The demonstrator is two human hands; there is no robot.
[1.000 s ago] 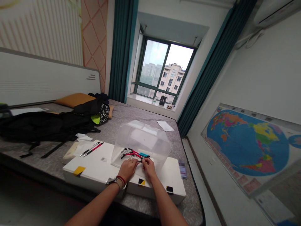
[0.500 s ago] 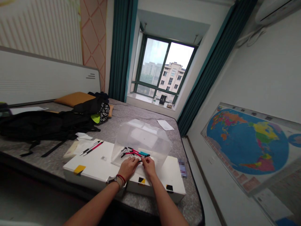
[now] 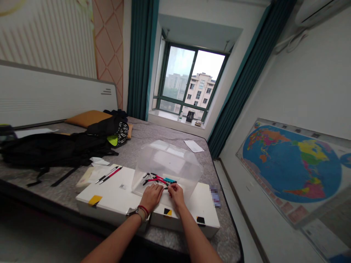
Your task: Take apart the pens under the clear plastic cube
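At the far left of the frame a black backpack (image 3: 52, 150) lies on a grey mattress (image 3: 153, 136), with a mustard pillow (image 3: 87, 118) beyond it against the white headboard (image 3: 55, 98). Nearer the lower left, two slim pens (image 3: 109, 175), one red and one black, lie side by side on a white box (image 3: 109, 197) marked with yellow and black tape patches. The left hand (image 3: 150, 197), with a watch and a red band at its wrist, sits at the middle of that box, fingers curled and reaching toward the right hand (image 3: 176, 194); whether it grips anything cannot be told. The two hands are close together, nearly touching. The right hand's fingers (image 3: 172, 188) pinch together at a thin dark tip. Just beyond them, a tangle of red, black and teal pen-like sticks (image 3: 159, 179) lies on the box, with a clear plastic bin (image 3: 167, 160) tilted over and around it, its near edge by the hands. Further right, a sheet of paper (image 3: 193, 146) lies on the mattress, below the window (image 3: 189, 82) at the upper middle of the frame. A blurred item (image 3: 215, 196) lies at the mattress edge, and a world map (image 3: 290, 164) hangs on the right wall.
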